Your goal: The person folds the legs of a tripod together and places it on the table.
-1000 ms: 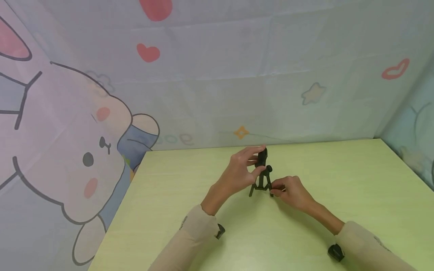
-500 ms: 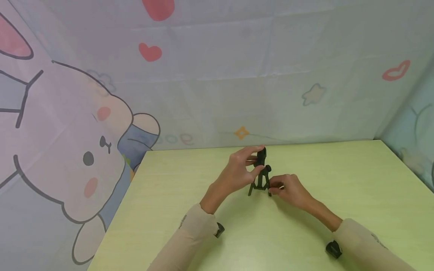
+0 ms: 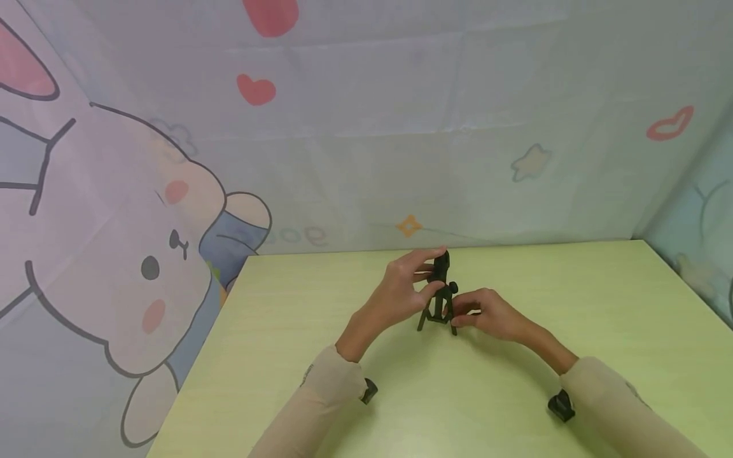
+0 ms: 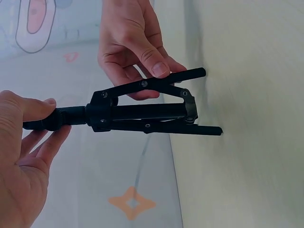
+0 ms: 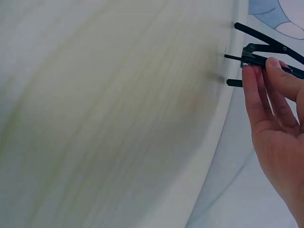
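Note:
A small black mini tripod [image 3: 439, 306] stands upright near the table's back edge, its legs partly spread. My left hand [image 3: 397, 289] holds its top from the left, thumb and fingers around the upper part; the left wrist view shows this left hand [image 4: 23, 156] pinching near a round knob. Lower down, my right hand [image 3: 495, 316] pinches one leg from the right. Its thumb lies on the leg of the tripod [image 4: 149, 111] in the left wrist view, with the other fingers behind. In the right wrist view, the right hand [image 5: 280, 128] partly hides the legs.
The pale yellow-green table [image 3: 286, 318] stretches around both hands. Behind it hangs a cloth backdrop [image 3: 366, 172] with hearts, a star and a large cartoon rabbit on the left. Black wrist cameras [image 3: 561, 406] sit under the beige sleeves [image 3: 321, 394].
My right hand has moved slightly left and up, its fingers now reaching further behind the tripod leg. The left hand keeps its hold on the top, and the tripod has shifted slightly left.

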Available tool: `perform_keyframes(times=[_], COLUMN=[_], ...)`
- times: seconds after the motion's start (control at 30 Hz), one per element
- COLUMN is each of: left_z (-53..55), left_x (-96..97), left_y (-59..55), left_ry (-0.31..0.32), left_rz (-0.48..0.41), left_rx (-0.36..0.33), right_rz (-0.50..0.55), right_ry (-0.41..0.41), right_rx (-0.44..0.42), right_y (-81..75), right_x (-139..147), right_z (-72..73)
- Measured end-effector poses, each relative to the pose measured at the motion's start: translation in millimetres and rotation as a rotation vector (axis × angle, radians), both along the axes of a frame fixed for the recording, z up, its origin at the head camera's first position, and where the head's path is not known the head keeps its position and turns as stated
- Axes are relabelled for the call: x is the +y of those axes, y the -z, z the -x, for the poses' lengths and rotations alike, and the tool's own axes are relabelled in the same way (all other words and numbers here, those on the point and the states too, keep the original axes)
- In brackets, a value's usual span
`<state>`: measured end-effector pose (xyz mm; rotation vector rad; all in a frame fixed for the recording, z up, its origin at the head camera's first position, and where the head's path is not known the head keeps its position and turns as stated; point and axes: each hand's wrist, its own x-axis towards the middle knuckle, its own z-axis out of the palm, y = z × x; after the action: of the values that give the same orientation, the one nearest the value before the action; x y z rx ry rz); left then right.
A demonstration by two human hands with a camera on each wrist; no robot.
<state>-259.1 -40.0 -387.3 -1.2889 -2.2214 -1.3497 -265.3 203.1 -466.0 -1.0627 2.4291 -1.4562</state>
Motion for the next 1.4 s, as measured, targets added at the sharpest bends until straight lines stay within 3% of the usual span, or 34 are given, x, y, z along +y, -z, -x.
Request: perform_keyframes(times=[0.23,0.67,0.93,1.17,1.4], left_z=[2.3,2.0,2.0,2.9,3.0], left_x=[0.3,0.6,-0.5,-2.4,-4.5], left_y=[2.7,3.8,6.4,6.3,3.9], left_ry=[-0.002,-0.009,-0.047,-0.085,-0.105], left_rz=[-0.016,-0.031,-0.023,0.001,0.038], left_rx=[-0.011,-0.027,0.027,0.127,0.185], right_rz=[0.037,0.034,0.007,0.009,0.002], right_ry=[-0.036,0.003,0.033,0.026,0.084], right_rx=[0.099,0.168,0.121,0.101,0.149], right_y=[5.7,9.6,6.5,7.8,9.2], right_x=[0,-4,-10,-15,-12], right_z=[3.6,3.3,-2.5,-6.7,-8.4])
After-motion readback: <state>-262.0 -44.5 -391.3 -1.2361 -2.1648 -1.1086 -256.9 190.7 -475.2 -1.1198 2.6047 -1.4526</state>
